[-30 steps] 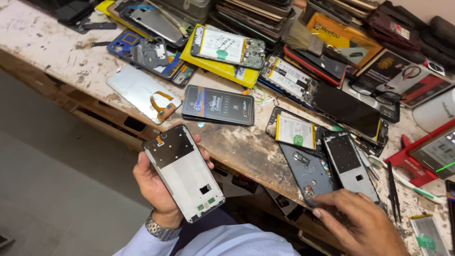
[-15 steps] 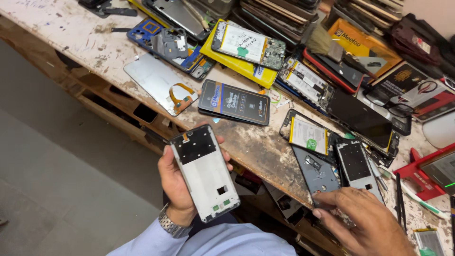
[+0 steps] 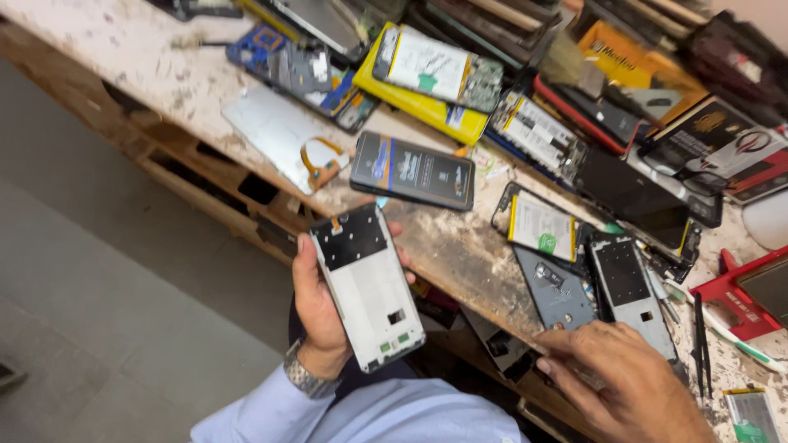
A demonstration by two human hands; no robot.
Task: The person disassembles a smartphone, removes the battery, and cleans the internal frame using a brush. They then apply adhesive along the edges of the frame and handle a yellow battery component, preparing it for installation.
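Below the bench edge, the left hand (image 3: pixel 322 316) cradles a white phone frame (image 3: pixel 367 287) face-up, fingers wrapped round its sides so its inner face shows. Further right, the right hand (image 3: pixel 628 385) rests half-open, fingertips pressing on loose parts beside a grey back cover (image 3: pixel 556 289) on the cluttered workbench (image 3: pixel 460 246).

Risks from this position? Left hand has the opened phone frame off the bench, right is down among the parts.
1. The left hand holds the white phone frame out past the bench edge, over the floor; a slip likely means a drop.
2. The right hand presses among loose parts beside the grey back cover near the edge; a sweep might knock pieces off.
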